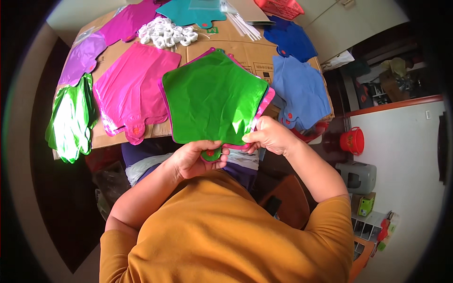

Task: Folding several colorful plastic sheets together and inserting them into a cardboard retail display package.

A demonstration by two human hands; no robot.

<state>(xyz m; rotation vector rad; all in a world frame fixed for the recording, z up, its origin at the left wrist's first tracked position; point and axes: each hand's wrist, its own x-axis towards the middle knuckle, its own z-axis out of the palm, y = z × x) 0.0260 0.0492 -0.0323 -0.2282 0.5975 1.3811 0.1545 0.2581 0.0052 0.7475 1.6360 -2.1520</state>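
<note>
a green star-shaped foil balloon [214,96] is held flat and face-up above the near edge of the bench [245,49], stacked on pink balloons [265,101] whose edges peek out along its right and left sides, so the stack seems held as one bundle. the left hand [193,159] is closed around the green balloon's neck at the bottom, thumb over the valve tab, steadying it. the right hand [269,136] pinches the lower right edge of the stack, fingers shut on the foil. around them, sorted by colour, lie a pink pile [132,85], a green pile [71,118], purple ones [82,56], blue ones [299,87], and a heap of white plastic rings [165,33].
</note>
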